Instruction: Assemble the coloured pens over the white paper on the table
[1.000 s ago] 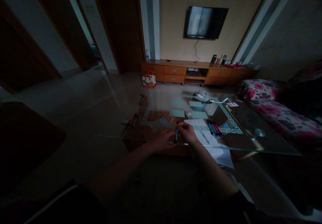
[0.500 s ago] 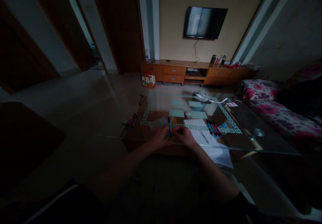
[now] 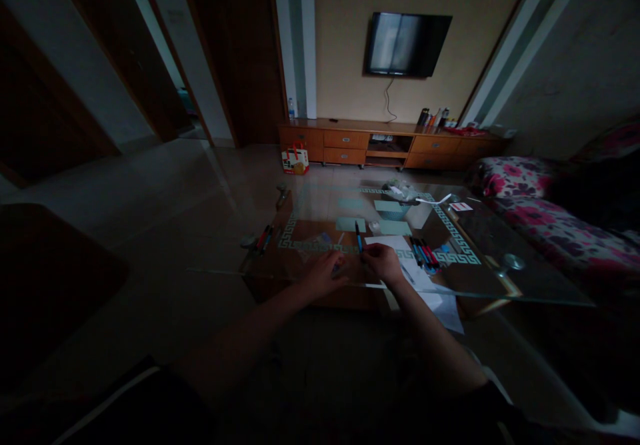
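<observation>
Pinching a blue pen (image 3: pixel 359 237) low in the right hand (image 3: pixel 383 263), presumably for control, by the near edge of the surface (image 3: pixel 545 282); cannot tell the hold of the curled left hand (image 3: pixel 326 273).

The person's right hand (image 3: pixel 383 262) has a blue-and-black pen (image 3: pixel 359 237) in its grip, tip end up, over the glass table (image 3: pixel 540 285). The left hand (image 3: pixel 327 272) is just beside it, fingers curled; whether it holds anything is too dark to tell. A white sheet (image 3: pixel 395 240) lies by the right hand, with a row of pens (image 3: pixel 424 253) near it. Two more pens (image 3: pixel 264 240) lie toward the left edge. Beyond stands a wooden cabinet (image 3: pixel 350 140) below a wall-mounted television (image 3: pixel 409 44).
</observation>
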The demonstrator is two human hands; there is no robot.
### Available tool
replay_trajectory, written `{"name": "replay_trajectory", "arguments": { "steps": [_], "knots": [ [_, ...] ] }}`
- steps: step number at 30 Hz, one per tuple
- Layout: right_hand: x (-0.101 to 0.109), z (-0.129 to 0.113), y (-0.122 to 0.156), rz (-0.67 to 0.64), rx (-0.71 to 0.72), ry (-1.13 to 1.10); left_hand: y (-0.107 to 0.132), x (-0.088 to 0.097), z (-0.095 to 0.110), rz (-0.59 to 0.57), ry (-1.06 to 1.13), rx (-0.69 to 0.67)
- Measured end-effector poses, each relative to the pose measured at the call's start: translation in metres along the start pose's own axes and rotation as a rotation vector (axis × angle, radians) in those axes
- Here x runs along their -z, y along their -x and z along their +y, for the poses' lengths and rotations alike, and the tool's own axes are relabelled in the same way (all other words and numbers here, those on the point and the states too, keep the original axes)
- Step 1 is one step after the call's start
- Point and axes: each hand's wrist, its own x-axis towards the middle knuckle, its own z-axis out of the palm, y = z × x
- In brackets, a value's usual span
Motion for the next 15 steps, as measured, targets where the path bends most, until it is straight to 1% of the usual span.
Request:
{"name": "replay_trajectory", "arguments": {
  "steps": [4, 5, 7, 10, 15],
  "knots": [
    [0.043, 0.013, -0.007, 0.191, -0.009, 0.391, 0.001, 0.001, -0.004, 0.010, 0.026, 0.025],
    [0.052, 0.017, -0.007, 0.223, -0.002, 0.469, 0.001, 0.000, -0.005, 0.019, 0.031, 0.033],
    [0.066, 0.025, -0.007, 0.245, -0.021, 0.581, 0.002, 0.000, -0.007, 0.039, 0.034, 0.042],
    [0.079, 0.036, -0.007, 0.261, -0.089, 0.679, 0.002, -0.001, -0.009, 0.054, 0.029, 0.041],
    [0.088, 0.049, -0.010, 0.253, -0.167, 0.745, 0.003, -0.002, -0.011, 0.066, 0.023, 0.025]
  ]
}}
